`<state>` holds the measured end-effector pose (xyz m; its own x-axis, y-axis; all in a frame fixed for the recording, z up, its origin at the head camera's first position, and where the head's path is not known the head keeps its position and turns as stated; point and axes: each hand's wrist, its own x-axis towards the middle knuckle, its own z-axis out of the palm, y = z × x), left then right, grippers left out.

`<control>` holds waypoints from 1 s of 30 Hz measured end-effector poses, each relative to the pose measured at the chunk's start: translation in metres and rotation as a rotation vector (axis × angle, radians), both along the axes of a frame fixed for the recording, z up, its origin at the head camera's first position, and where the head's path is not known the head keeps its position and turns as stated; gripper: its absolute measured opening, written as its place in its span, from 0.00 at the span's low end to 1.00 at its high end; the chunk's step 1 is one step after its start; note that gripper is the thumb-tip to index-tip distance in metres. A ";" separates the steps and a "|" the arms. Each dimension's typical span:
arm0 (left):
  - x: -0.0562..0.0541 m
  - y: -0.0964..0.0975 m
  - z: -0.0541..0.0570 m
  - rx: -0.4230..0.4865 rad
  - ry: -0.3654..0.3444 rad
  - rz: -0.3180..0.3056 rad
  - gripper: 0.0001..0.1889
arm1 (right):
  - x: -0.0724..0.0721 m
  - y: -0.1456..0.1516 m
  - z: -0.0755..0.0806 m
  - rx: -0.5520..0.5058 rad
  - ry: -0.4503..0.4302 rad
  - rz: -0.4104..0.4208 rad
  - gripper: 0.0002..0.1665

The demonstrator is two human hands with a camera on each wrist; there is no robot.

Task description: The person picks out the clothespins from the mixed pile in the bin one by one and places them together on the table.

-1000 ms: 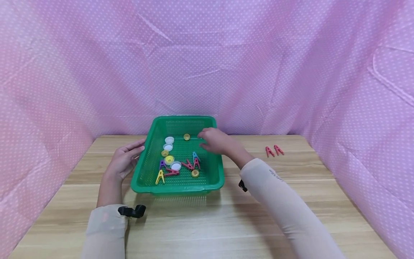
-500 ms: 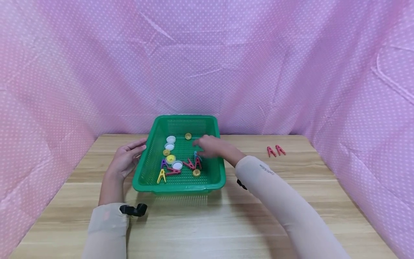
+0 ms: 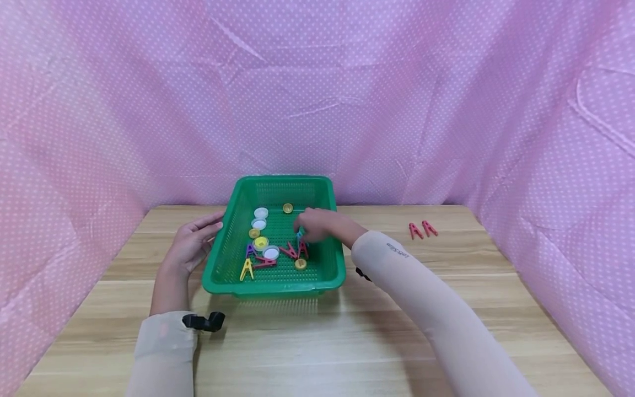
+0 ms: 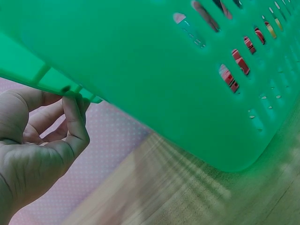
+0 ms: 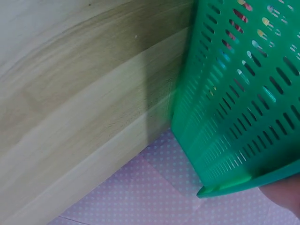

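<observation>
My left hand (image 3: 190,245) is at the left side of a green perforated plastic basket (image 3: 278,288). In the left wrist view its thumb and fingers pinch the basket's rim. My right hand (image 3: 319,223) reaches over the right rim into the basket, fingers curled down at a blue clothespin (image 3: 300,236) that they partly cover and appear to pinch. Just below that clothespin lie red clothespins (image 3: 289,251). Further left in the basket are a purple clothespin (image 3: 250,250), a yellow clothespin (image 3: 247,269) and another red clothespin (image 3: 265,261). The right wrist view shows mainly the basket's outer wall.
White caps (image 3: 261,213), a yellow cap (image 3: 261,243) and gold caps (image 3: 288,208) are scattered in the basket. Two red clothespins (image 3: 423,229) lie on the wooden table (image 3: 471,275) to the right. A pink dotted cloth (image 3: 317,110) hangs behind the table.
My right hand has moved left and down inside the basket, and its fingers have closed in on the blue clothespin. My left hand keeps its hold on the rim.
</observation>
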<state>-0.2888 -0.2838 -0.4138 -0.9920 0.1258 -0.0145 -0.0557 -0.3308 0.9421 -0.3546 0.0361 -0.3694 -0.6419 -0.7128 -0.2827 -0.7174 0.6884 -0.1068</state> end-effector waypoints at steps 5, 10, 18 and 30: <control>0.001 -0.001 0.000 -0.002 0.006 0.004 0.16 | -0.001 -0.003 0.000 0.041 -0.040 0.017 0.20; 0.001 -0.001 0.000 -0.010 0.001 0.005 0.17 | 0.000 -0.006 -0.002 0.100 -0.065 -0.007 0.24; 0.002 0.000 0.000 -0.013 -0.008 0.009 0.18 | 0.000 -0.010 -0.008 0.143 -0.060 -0.004 0.26; 0.001 0.000 0.000 -0.011 -0.011 0.012 0.20 | 0.001 -0.011 -0.009 0.037 -0.127 0.048 0.25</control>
<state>-0.2878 -0.2842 -0.4136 -0.9932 0.1135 -0.0271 -0.0625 -0.3214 0.9449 -0.3532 0.0252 -0.3781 -0.5644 -0.7296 -0.3861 -0.7321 0.6585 -0.1742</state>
